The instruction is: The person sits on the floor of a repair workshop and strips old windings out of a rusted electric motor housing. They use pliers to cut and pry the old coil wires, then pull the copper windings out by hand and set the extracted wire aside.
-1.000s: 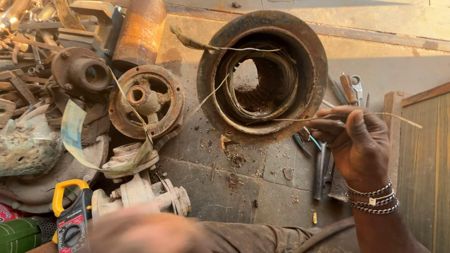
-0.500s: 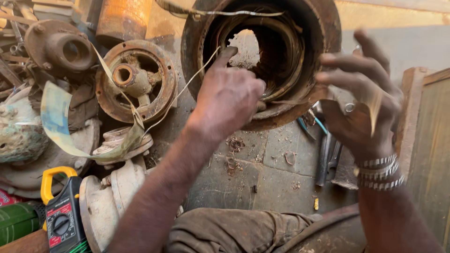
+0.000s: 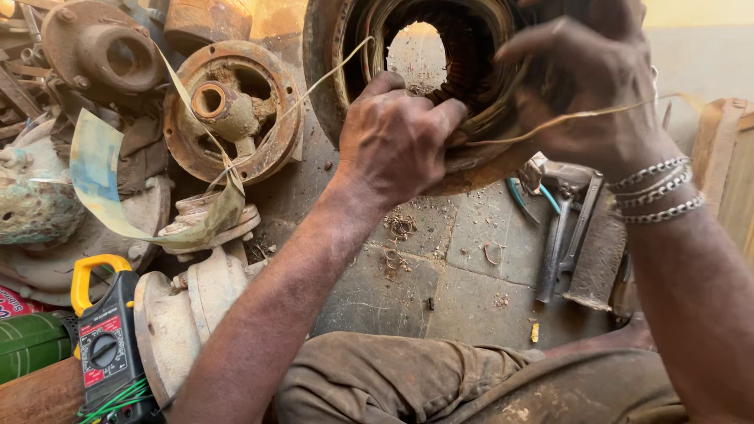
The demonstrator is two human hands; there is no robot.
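While the rusty motor stator housing (image 3: 330, 71) stands on edge at the top centre of the frame, the left hand (image 3: 397, 137) rests on its lower rim, fingers curled down into the bore against the copper windings (image 3: 471, 47); the grip is clenched there, though what the fingertips pinch is hidden behind the knuckles. The right hand (image 3: 597, 94), at the upper right and wearing silver bracelets (image 3: 656, 192) on the wrist, is raised in front of the housing's right side, its grip closed on a thin pale strip (image 3: 565, 119) that runs from the windings out towards the right edge of the frame.

A second long strip (image 3: 102, 180) (wider, curling, yellowish) loops from the housing down across the left part of the frame, over a rusty end cover (image 3: 236, 118) that lies just left of the housing. Below the housing, on the stone floor (image 3: 471, 290), lie small scraps of copper wire (image 3: 400, 228). Pliers (image 3: 569, 228) and other hand tools lie at the right, under the right wrist. At the lower left sits a clamp meter (image 3: 102, 330) with a yellow jaw, beside a pale pump casting (image 3: 188, 314).
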